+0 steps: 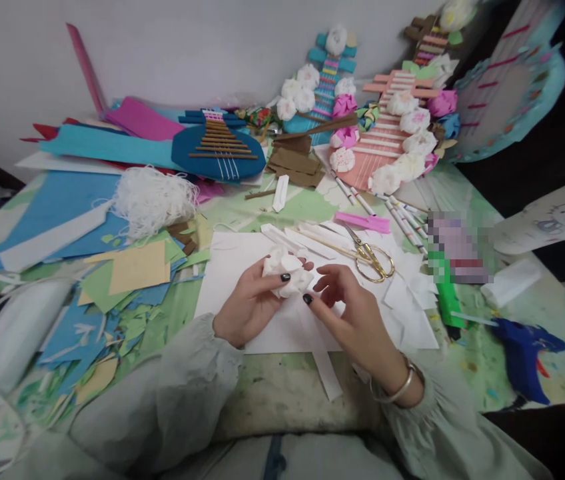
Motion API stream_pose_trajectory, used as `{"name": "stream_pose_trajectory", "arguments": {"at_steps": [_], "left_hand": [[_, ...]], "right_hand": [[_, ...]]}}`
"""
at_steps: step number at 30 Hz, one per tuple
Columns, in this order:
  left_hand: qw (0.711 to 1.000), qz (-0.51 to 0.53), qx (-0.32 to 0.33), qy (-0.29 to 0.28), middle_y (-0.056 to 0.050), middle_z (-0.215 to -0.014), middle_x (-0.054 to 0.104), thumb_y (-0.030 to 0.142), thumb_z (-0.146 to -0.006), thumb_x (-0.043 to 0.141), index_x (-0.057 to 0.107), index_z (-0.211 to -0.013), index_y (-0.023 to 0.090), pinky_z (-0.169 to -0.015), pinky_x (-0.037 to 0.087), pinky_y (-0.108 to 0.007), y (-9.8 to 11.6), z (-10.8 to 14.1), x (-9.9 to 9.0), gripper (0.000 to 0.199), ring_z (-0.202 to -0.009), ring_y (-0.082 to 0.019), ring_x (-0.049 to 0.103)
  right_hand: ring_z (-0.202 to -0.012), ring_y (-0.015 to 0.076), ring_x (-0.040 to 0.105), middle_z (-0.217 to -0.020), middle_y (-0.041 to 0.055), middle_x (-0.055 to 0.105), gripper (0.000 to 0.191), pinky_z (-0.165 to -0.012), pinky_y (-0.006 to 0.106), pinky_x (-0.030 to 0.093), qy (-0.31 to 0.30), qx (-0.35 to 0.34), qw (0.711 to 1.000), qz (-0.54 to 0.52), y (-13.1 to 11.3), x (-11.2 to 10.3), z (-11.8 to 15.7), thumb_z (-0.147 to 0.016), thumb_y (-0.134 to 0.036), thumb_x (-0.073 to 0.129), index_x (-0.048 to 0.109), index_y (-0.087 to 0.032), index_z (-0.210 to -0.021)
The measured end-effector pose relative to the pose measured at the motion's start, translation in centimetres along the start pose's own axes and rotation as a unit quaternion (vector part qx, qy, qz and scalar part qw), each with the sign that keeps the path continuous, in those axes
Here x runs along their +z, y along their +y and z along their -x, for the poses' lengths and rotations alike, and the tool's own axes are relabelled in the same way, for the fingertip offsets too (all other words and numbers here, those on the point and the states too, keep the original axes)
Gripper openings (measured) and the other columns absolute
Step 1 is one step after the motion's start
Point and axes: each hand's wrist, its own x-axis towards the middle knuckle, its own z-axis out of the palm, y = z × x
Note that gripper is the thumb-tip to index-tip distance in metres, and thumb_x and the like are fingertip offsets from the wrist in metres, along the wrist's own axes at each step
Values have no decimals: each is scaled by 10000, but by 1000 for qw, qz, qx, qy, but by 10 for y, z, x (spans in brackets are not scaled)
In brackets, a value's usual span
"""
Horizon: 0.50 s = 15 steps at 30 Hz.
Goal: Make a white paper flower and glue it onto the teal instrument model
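Clock positions are read from the white crumpled-paper flower, twelve being the far side of the green-stained bench. The flower is held over a white rectangular paper sheet, pinched between the thumb and fingers of the left hand; by this grip, it may be judged, its loose folds are kept together. The right hand is poised at four o'clock, its fingers curled and its thumb parted from them; whether the petals are touched cannot be told. At five, a narrow white paper strip is laid past the sheet's near edge. At three, gold-handled metal scissors are placed near the right hand, presumably for easy reach. White paper offcuts are crossed by a thin wooden stick, by which their lifting could be hampered. The left side is crowded by a tangled white thread heap at ten and mixed coloured-paper scraps at nine. The far side is obstructed by lute-shaped models: dark blue at eleven, turquoise between twelve and one, pink between one and two
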Motion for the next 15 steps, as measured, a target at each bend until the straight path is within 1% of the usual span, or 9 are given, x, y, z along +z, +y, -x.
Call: {"name": "stream_pose_trajectory", "arguments": {"at_steps": [2, 4, 6, 9, 13, 15], "left_hand": [[1000, 1, 24, -2, -125, -1088, 653, 43, -718, 598, 575, -1001, 102, -933, 429, -352, 0, -2, 0, 290, -1092, -252, 576], [999, -4, 50, 4, -111, -1083, 656, 52, -713, 620, 581, -987, 115, -920, 434, -338, -2, -4, -1, 284, -1086, -239, 575], [997, -12, 68, 22, -100, -1081, 657, 63, -703, 641, 586, -997, 122, -909, 437, -322, -3, -5, -2, 305, -1072, -224, 578], [996, -20, 75, 45, -81, -1079, 657, 84, -684, 669, 588, -1023, 135, -899, 434, -299, -4, -5, -4, 351, -1036, -199, 589], [996, -30, 78, 41, -52, -1058, 655, 109, -668, 698, 590, -1032, 163, -897, 422, -276, -5, -5, -6, 383, -999, -166, 591], [995, -47, 78, 37, -41, -1046, 649, 109, -654, 710, 589, -1030, 171, -880, 422, -267, -5, -4, -7, 400, -978, -156, 587]], "right_hand": [[-646, 127, 569, -790, 0, 596, 324, -561, 253, 454, -22, 3, 1000, -17, -3, 3, -10, -811, -299, 576, 464, -200, -1099], [-651, 127, 580, -760, -9, 596, 315, -579, 250, 461, -19, -8, 999, -35, -6, 6, -19, -808, -288, 574, 463, -203, -1089], [-651, 124, 589, -776, -5, 612, 301, -573, 241, 461, -15, -14, 998, -56, -7, 11, -26, -801, -270, 571, 464, -205, -1075], [-628, 116, 593, -807, 4, 642, 256, -556, 229, 457, -4, -23, 996, -84, -8, 19, -33, -801, -229, 545, 469, -207, -1045], [-658, 126, 616, -917, 36, 670, 283, -610, 257, 490, 24, -34, 994, -97, -5, 22, -36, -764, -170, 543, 463, -208, -1032], [-672, 133, 623, -922, 38, 670, 306, -626, 265, 494, 39, -34, 995, -85, -3, 19, -36, -752, -155, 546, 460, -208, -1041]]}}
